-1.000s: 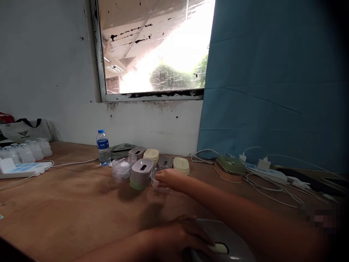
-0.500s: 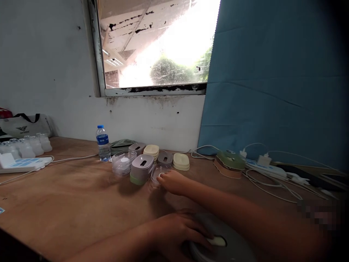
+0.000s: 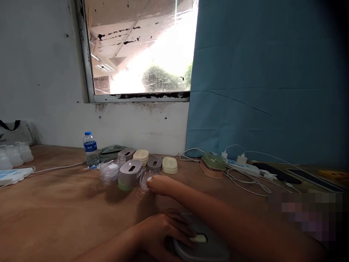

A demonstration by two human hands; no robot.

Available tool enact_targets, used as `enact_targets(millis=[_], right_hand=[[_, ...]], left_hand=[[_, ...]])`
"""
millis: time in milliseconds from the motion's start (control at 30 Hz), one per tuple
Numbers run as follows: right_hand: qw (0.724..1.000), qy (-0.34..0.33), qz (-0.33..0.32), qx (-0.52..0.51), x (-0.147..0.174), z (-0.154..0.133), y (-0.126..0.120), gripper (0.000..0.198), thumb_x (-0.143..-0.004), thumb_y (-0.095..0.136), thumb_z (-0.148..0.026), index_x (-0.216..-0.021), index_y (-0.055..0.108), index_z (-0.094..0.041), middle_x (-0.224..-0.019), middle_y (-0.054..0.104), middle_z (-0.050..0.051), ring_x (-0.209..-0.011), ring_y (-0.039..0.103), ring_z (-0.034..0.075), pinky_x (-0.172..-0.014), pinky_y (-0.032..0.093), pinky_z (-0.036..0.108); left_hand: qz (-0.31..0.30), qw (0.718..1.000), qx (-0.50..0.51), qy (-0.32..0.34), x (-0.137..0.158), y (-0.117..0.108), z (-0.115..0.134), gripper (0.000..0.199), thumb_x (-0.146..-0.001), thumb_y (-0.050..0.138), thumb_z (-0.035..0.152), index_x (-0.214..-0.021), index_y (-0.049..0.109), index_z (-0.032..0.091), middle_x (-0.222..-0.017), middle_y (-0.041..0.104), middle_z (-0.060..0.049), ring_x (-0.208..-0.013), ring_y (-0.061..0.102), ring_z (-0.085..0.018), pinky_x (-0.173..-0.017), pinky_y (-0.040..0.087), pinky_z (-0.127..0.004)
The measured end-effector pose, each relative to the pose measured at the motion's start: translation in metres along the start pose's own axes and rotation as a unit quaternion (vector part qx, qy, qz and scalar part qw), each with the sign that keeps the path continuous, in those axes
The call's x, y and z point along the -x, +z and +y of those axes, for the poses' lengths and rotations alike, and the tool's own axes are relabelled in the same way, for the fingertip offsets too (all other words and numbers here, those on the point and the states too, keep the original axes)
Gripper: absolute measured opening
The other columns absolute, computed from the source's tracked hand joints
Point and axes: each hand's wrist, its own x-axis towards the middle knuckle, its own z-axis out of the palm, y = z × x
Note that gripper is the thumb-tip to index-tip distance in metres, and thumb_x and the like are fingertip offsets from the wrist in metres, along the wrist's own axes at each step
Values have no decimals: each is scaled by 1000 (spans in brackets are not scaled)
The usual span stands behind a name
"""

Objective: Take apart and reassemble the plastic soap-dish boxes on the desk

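My right hand [image 3: 158, 185] reaches forward, its fingers closed at the near right side of a clear plastic container [image 3: 144, 174]. A small white round patch shows in that container by the fingertips. Close to me, my left hand [image 3: 163, 231] lies with spread fingers over a grey oval box [image 3: 199, 251]. The box has a slot in its top, and a pale strip shows in it. My right forearm hides part of this box. Left of the clear container stands a lilac slotted box [image 3: 131, 171] with a green base. Stacked clear containers [image 3: 107, 174] are further left.
Cream lids [image 3: 169, 165] and grey-brown slotted lids [image 3: 154, 162] stand behind. A water bottle [image 3: 91, 153] is at the back left, white bottles [image 3: 13, 156] beyond it. Green and tan pieces [image 3: 214, 163], cables and a power strip [image 3: 242, 167] lie to the right.
The camera view has turned a little to the right and up, so everything appears further left and lower. Both hands keep nearly the same places on their containers.
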Motion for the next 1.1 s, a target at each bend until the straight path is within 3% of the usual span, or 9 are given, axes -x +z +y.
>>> enact_targets(millis=[167, 300, 467, 600, 667, 767, 900, 1000, 1100], right_hand=[[1000, -4, 0, -24, -2, -1, -10, 25, -86, 48, -28, -107, 52, -15, -106, 56, 6, -88, 57, 17, -74, 49, 36], [997, -3, 64, -45, 13, 2, -22, 25, -85, 49, -29, -103, 54, -13, -100, 59, 7, -86, 58, 18, -74, 48, 36], [982, -2, 171, -81, 78, 7, -31, 27, -86, 41, -30, -99, 58, -13, -95, 64, 11, -90, 58, 22, -80, 42, 35], [967, 6, 194, -162, 151, 7, -10, 33, -80, 49, -39, -102, 58, -18, -97, 64, 7, -90, 58, 21, -81, 42, 33], [949, 34, 195, -247, 181, 7, 8, 57, -67, 59, -50, -115, 51, -20, -118, 53, 9, -108, 48, 26, -92, 36, 37], [912, 67, 163, -370, 207, 9, 40, 86, -57, 67, -51, -131, 32, -22, -137, 32, 10, -122, 33, 30, -99, 30, 40], [847, 75, 168, -498, 210, 15, 74, 95, -51, 74, -41, -131, 26, -24, -132, 37, 9, -118, 38, 28, -97, 33, 39], [772, 106, 205, -593, 205, 17, 88, 90, -52, 74, -41, -128, 29, -22, -129, 39, 11, -115, 41, 27, -96, 34, 37], [708, 121, 235, -654, 203, 15, 90, 97, -48, 75, -45, -128, 26, -21, -131, 35, 13, -118, 38, 28, -98, 31, 36]], left_hand=[[6, 1000, -19, -2, 0, -1, 3, 46, -71, 58, 46, -109, 59, 19, -115, 59, -6, -112, 47, -22, -102, 27, -34], [-33, 996, -77, -32, -2, -10, 15, 43, -72, 58, 38, -112, 56, 22, -117, 57, -4, -118, 41, -23, -103, 26, -36], [-14, 983, -148, -112, -3, -17, 23, 42, -71, 60, 29, -112, 55, 25, -122, 53, -2, -121, 36, -25, -103, 24, -43], [6, 984, -128, -124, -3, -12, 18, 39, -71, 61, 32, -110, 57, 25, -112, 60, -3, -119, 39, -24, -103, 26, -41], [17, 985, -112, -128, -2, -9, 16, 37, -73, 60, 34, -110, 57, 26, -110, 61, -3, -122, 35, -24, -103, 26, -41], [34, 986, -90, -134, -4, -7, 16, 35, -76, 57, 33, -109, 57, 25, -110, 61, -3, -123, 34, -24, -102, 27, -41], [60, 990, -41, -119, -13, -3, 12, 32, -74, 59, 32, -105, 59, 23, -104, 63, -5, -114, 44, -23, -101, 28, -38], [133, 985, 20, -111, -22, 3, 1, 27, -77, 55, 33, -100, 60, 20, -97, 64, -7, -98, 54, -19, -95, 34, -33], [222, 955, 66, -182, -28, 7, -12, 29, -79, 49, 40, -88, 62, 16, -86, 63, -7, -82, 56, -17, -80, 42, -28]])
